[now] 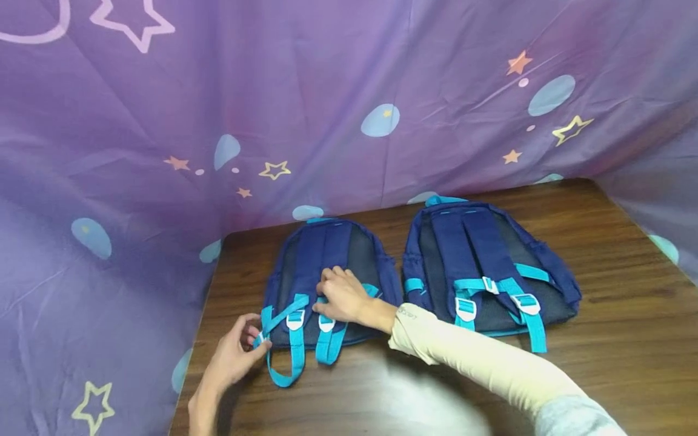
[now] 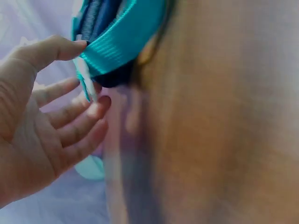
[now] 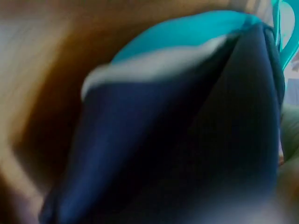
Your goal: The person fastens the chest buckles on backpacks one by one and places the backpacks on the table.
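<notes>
Two navy backpacks with teal webbing lie strap side up: the left backpack [image 1: 289, 254] and the right backpack [image 1: 504, 266]. My left hand [image 1: 234, 354] is at the left backpack's lower left corner, thumb and fingers pinching a white slider buckle [image 2: 86, 77] on a teal strap [image 2: 124, 39]. From there the strap loops down past the bag's bottom edge. My right hand [image 1: 343, 297] lies over the same bag's right shoulder strap [image 1: 334, 245], fingers curled at its lower part, just above a white buckle [image 1: 326, 323]. In the right wrist view, navy padding [image 3: 135, 121] fills much of the picture, blurred.
Both bags lie on a brown wood-grain table [image 1: 616, 242]. A purple cloth [image 1: 305, 79] printed with stars hangs behind the table and down its sides. The right backpack's teal straps cross its lower part, with one tail [image 1: 537, 333] hanging past the bottom edge.
</notes>
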Tool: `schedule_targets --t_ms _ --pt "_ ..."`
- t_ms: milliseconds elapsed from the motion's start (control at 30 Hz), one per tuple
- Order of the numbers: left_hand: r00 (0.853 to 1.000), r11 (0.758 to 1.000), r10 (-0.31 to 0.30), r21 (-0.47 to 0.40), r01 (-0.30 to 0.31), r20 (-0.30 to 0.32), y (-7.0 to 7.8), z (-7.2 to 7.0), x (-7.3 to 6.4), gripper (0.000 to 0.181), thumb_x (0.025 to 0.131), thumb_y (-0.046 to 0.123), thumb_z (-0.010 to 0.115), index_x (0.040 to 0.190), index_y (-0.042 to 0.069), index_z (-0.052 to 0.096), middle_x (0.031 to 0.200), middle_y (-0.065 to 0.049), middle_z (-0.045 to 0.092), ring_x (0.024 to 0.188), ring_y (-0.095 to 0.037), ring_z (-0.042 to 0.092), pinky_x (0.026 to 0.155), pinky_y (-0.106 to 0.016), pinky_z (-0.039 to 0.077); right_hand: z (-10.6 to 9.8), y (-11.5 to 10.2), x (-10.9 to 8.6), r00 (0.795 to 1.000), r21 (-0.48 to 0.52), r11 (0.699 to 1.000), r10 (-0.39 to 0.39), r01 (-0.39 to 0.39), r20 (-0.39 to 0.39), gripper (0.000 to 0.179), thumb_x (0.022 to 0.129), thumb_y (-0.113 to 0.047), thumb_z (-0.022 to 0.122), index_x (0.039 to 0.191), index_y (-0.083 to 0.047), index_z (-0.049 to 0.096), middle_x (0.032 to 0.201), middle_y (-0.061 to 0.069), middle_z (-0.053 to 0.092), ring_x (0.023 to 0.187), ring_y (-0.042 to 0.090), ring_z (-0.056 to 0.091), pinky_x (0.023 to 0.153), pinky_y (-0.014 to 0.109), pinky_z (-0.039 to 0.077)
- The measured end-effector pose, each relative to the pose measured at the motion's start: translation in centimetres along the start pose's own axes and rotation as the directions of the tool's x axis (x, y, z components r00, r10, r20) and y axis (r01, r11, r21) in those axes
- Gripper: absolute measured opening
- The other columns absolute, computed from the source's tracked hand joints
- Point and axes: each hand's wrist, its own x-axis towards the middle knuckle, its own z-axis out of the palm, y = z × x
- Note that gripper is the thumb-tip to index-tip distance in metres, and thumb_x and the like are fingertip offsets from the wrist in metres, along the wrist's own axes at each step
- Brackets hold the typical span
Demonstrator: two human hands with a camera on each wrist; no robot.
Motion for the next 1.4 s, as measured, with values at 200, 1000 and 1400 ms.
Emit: schedule_targets --t_ms 200,1000,1400 --pt "0.995 0.995 -0.022 -0.095 0.013 -0.094 -1.2 0.5 -1.3 0.031 0.087 0.008 0.075 0.116 0.002 0.064 0.094 -0.007 0.063 0.079 -0.004 0.055 0.069 -0.019 0.049 1.2 -0.1 1.0 1.0 -0.013 1.0 -0.004 0.004 -0.016 0.037 0.085 -0.045 0.075 0.111 -0.019 0.077 0.107 -0.001 0.061 0.096 0.019 0.05 0.081 0.033 0.039" --pt "0.939 0.63 -0.298 -0.774 0.061 -0.169 0.8 0.7 -0.2 0.017 0.094 0.009 0.069 0.11 0.011 0.07 0.087 0.011 0.074 0.073 -0.001 0.063 0.064 -0.015 0.053 -5.3 2.6 -2.7 0.95 -0.096 0.978 -0.204 0.186 -0.235 0.023 0.081 -0.037 0.067 0.093 -0.017 0.069 0.091 -0.004 0.062 0.08 0.013 0.055 0.071 0.03 0.038" --pt "0.945 0.607 -0.049 -0.761 -0.228 -0.322 6.3 -0.3 3.7 0.017 0.1 0.007 0.059 0.116 0.0 0.058 0.092 0.001 0.074 0.083 -0.008 0.072 0.078 -0.023 0.059 -7.6 4.1 -3.0 0.955 0.061 0.984 -0.147 0.168 -0.258 0.023 0.085 -0.033 0.066 0.099 -0.016 0.069 0.098 -0.005 0.066 0.09 0.012 0.055 0.078 0.032 0.045"
